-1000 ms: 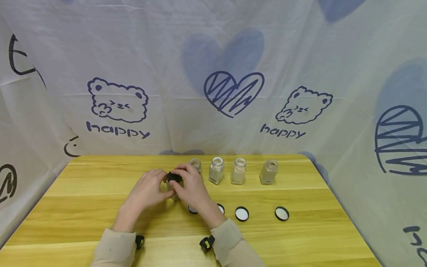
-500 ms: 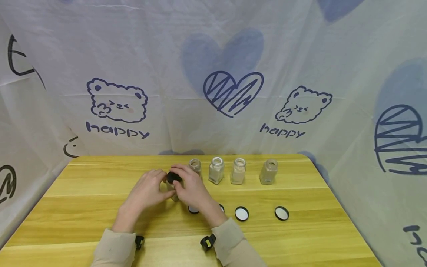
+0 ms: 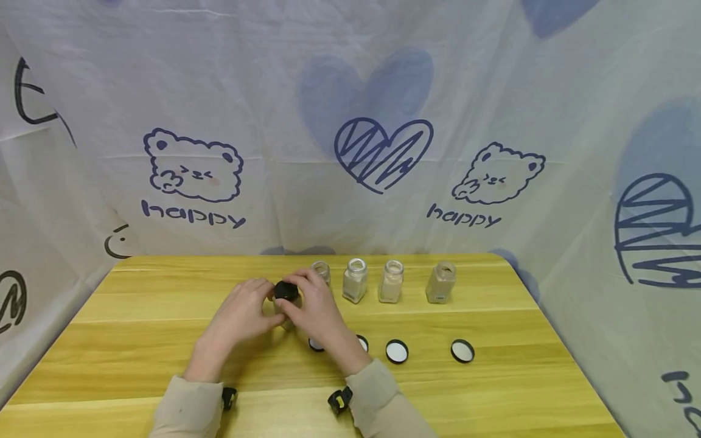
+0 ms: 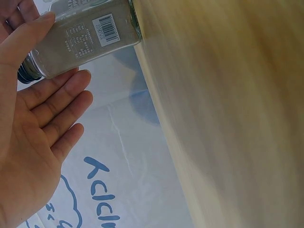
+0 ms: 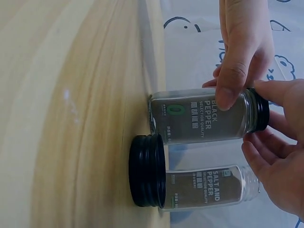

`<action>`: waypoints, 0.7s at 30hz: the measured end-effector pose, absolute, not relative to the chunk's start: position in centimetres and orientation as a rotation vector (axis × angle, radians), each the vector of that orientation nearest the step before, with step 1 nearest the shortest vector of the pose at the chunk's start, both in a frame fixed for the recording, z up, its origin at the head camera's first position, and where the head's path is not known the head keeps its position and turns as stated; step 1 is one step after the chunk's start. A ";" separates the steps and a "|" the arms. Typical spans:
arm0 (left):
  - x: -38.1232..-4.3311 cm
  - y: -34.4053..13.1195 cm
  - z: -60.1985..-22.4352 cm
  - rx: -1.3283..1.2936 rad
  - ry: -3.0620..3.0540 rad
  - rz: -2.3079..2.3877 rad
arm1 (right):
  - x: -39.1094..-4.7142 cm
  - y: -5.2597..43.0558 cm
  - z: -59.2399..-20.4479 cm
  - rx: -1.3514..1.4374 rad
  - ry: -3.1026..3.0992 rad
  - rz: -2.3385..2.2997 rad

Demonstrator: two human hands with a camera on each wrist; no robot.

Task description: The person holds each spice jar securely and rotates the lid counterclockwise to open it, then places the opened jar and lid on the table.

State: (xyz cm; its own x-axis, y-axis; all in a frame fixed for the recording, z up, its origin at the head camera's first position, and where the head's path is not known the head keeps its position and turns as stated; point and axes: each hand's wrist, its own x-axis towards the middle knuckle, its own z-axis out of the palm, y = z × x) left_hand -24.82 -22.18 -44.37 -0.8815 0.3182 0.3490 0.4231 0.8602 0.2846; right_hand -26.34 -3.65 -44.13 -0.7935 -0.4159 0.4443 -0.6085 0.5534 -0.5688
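Observation:
A clear glass jar labelled black pepper (image 5: 190, 116), filled with dark powder, stands upright on the table. My left hand (image 3: 243, 310) steadies it, with the thumb across one side and the fingers along the other. On the jar's mouth sits a black lid (image 3: 286, 291), pinched at its edge by the thumb and fingers of my right hand (image 3: 317, 307). The jar's barcode side (image 4: 107, 29) faces the left wrist camera. Just right of it a salt and pepper jar (image 5: 209, 187) stands without a lid, partly hidden behind my right hand in the head view.
Three more uncapped jars, a left one (image 3: 355, 281), a middle one (image 3: 391, 282) and a right one (image 3: 441, 283), line the back of the wooden table (image 3: 520, 377). In front lie upturned black lids (image 3: 397, 351), another lid (image 3: 462, 351) farther right. A printed cloth (image 3: 306, 201) hangs behind.
My right fingers have shifted around the lid's edge, and more of its top shows now. My left hand and the jar have stayed in place.

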 end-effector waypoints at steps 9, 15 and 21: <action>-24.7 -22.1 -44.3 -0.556 -2.737 -0.528 | -26.4 -3.5 -44.0 0.913 -2.520 0.996; -24.7 -22.1 -44.3 -0.547 -2.750 -0.521 | -26.4 -3.4 -43.8 1.009 -2.543 1.016; -24.8 -22.1 -44.4 -0.549 -2.760 -0.516 | -26.4 -3.3 -43.8 1.027 -2.537 1.098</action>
State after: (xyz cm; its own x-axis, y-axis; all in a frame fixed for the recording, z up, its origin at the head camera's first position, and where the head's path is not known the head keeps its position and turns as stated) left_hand -24.80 -22.13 -44.36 -0.8887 0.3129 0.3352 0.4128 0.8641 0.2879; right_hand -26.40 -3.34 -43.79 -0.7411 -0.5225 0.4216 -0.6650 0.4851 -0.5678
